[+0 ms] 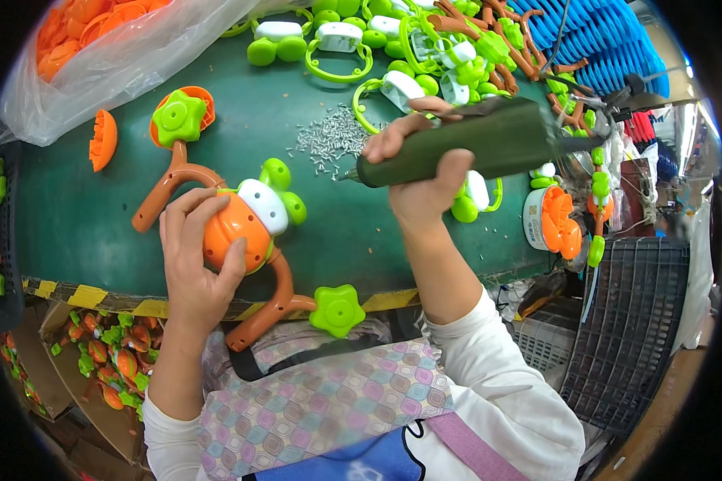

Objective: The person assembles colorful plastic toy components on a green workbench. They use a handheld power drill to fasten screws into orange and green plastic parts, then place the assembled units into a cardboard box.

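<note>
A: Left hand [194, 260]?

B: Clasped around the orange ball-shaped body of a toy [245, 228], fingers over the top, thumb on the near side. The toy sits on the green table [80, 208], near its front edge, by the yellow-and-black striped strip [88, 297].

A: Toy's layout relative to that grip?

B: White cap and green knobs stick out past the fingertips, up and to the right. One brown curved arm runs up-left to a green star on an orange disc [180, 116], well clear of the hand. The other arm drops down-right, over the table edge, ending in a second green star [337, 310], just beside the wrist.

A: Right hand [425, 172]?

B: Closed tight on a dark green electric screwdriver [465, 148], held nearly level. Its bit tip points left, apart from the toy, above and to the right of the white cap.

A: Between tip and toy?

B: Bare table. A heap of small silver screws [329, 140] lies just behind the tip.

A: Surroundings?

B: Pile of green-and-white toy parts [393, 40] at the far edge, clear bag of orange parts [96, 40] far left, loose orange half-shell [103, 140] near it, cardboard box of finished toys [104, 361] under the table.
</note>
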